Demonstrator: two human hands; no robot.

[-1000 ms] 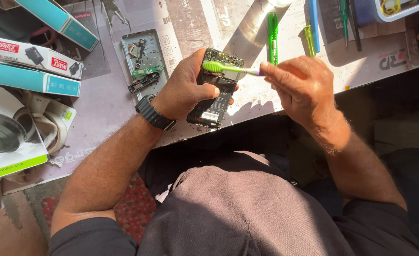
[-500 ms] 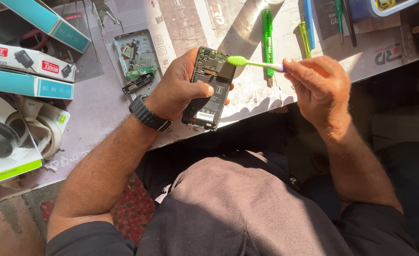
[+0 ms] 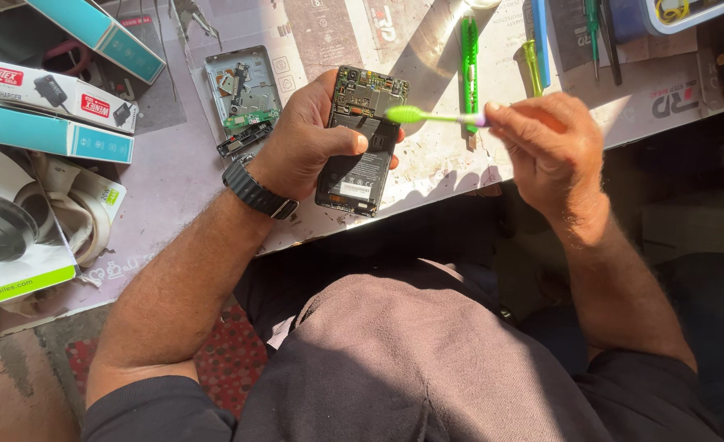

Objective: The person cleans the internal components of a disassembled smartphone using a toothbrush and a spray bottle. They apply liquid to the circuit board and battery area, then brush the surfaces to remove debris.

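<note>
My left hand (image 3: 308, 139) grips an opened black phone (image 3: 360, 155) with its back off, so the circuit board and battery show. The phone is held upright over the workbench edge. My right hand (image 3: 546, 143) pinches the handle of a green brush (image 3: 427, 117), whose head rests at the phone's upper right edge. A dark watch band (image 3: 255, 190) circles my left wrist.
A grey phone frame with loose parts (image 3: 243, 94) lies on the bench (image 3: 173, 164) left of my hand. Boxed chargers (image 3: 51, 98) and a headphone box (image 3: 18, 237) are stacked at left. Green tools (image 3: 469, 57) and a blue tray (image 3: 681, 12) lie at the far edge.
The view shifted, so hands and phone sit higher on the bench. The brush head slid from the phone's top middle toward its right edge as my right hand drew rightward.
</note>
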